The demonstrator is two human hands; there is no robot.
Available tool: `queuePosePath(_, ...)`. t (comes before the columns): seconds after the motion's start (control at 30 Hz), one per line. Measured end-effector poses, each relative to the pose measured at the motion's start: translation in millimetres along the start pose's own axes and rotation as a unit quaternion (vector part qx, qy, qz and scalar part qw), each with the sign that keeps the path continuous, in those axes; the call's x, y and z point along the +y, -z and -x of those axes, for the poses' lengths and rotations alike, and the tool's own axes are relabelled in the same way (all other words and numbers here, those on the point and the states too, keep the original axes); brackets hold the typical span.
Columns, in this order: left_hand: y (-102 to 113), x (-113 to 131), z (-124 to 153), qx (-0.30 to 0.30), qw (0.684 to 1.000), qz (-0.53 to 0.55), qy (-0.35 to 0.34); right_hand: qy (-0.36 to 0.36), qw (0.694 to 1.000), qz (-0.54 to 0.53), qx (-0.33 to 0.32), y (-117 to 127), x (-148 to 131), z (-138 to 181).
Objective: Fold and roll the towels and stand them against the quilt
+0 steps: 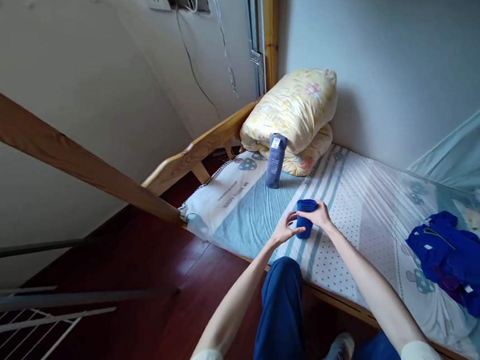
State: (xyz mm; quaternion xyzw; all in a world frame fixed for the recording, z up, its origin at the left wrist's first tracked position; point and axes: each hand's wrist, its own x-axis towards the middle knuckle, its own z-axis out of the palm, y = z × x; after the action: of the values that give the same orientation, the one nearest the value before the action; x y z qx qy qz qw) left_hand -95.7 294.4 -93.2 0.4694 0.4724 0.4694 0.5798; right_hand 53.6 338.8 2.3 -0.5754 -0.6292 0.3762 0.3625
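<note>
A dark blue rolled cloth [304,219] stands upright on the striped bed sheet [346,212]. My left hand [284,230] curls round its left side and my right hand [320,215] grips its top right; both touch it. A second roll, grey-blue with a white label [276,159], stands upright farther back, in front of a folded yellow quilt [294,114].
A heap of blue clothes [453,263] lies on the bed at the right. A wooden rail [69,156] crosses at the left, with the bed's wooden end frame [201,146] beyond. Dark wood floor and a white wire rack [13,322] lie lower left. My knee [282,296] is by the bed's edge.
</note>
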Motion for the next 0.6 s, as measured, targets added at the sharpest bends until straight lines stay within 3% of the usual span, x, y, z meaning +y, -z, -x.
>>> queuePosePath(0.3,67,5,-90,0.192,0.958,-0.207,0.05,-0.036,0.991,-0.127,0.03,-82,-66,-118)
queuePosePath(0.43,93,0,-117,0.212,0.947,-0.231,0.074,-0.052,0.989,-0.129,0.04,-102,-77,-164)
queuePosePath(0.6,120,-18,-136,0.191,0.946,-0.243,0.1,-0.081,0.988,-0.111,0.066,-128,-62,-200)
